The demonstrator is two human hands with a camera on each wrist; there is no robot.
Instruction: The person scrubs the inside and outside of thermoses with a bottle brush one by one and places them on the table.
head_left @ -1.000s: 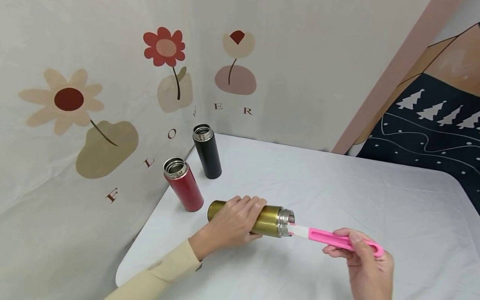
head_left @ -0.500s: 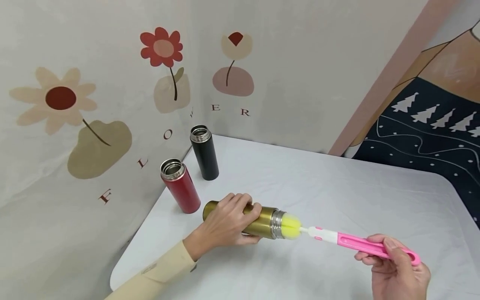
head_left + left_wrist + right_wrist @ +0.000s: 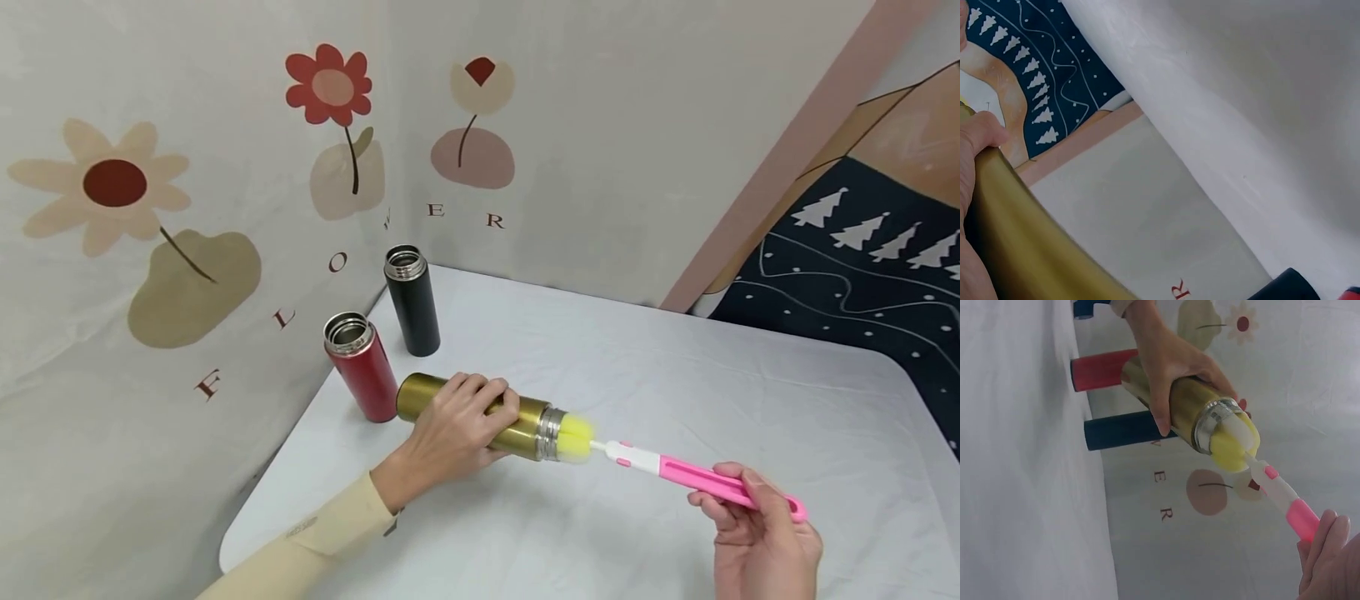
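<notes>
My left hand [image 3: 459,423] grips the body of a gold metal bottle [image 3: 527,429], lying on its side above the table with its mouth to the right. A bottle brush [image 3: 697,477] with a pink and white handle is held by its end in my right hand [image 3: 767,529]. Its yellow sponge head [image 3: 576,437] sits at the bottle's mouth, partly outside; the rest is hidden inside. In the right wrist view the sponge [image 3: 1230,450] bulges from the steel neck. The left wrist view shows only the bottle's side [image 3: 1041,244] and part of my hand.
An uncapped red bottle [image 3: 367,379] stands close to the gold bottle's base. Behind it is an uncapped black bottle [image 3: 417,312]. Both stand at the left of a white-covered table [image 3: 637,375], near a flower-printed cloth wall [image 3: 600,150].
The sponge head, hidden inside the bottle a second ago, came partly out as my right hand drew back rightward. Since then that hand has shifted slightly left. The gold bottle's base has risen a little.
</notes>
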